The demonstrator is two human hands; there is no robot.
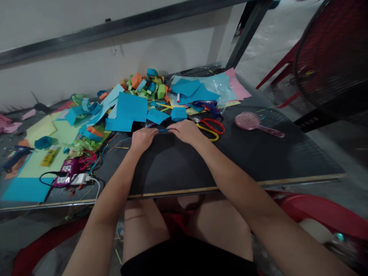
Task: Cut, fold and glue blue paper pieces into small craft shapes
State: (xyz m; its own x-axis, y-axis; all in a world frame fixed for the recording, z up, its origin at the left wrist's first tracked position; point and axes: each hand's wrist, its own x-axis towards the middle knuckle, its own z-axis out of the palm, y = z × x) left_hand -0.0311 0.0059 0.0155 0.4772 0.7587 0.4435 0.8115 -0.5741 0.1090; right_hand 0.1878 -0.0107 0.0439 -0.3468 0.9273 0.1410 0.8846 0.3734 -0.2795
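Note:
A narrow blue paper strip is stretched between my hands, just above the dark tabletop. My left hand pinches its left end, and my right hand pinches the other. Behind my fingers lie blue paper pieces and a blue folded paper piece. Close to the right of my right hand rest scissors with red and yellow handles. Parts of the strip are hidden by my fingertips.
A pile of folded paper pieces stands at the back. Plastic-wrapped sheets, a dark blue glue gun and a pink hairbrush lie rightward. A purple power strip with cables sits left. A fan stands beyond the table's right edge.

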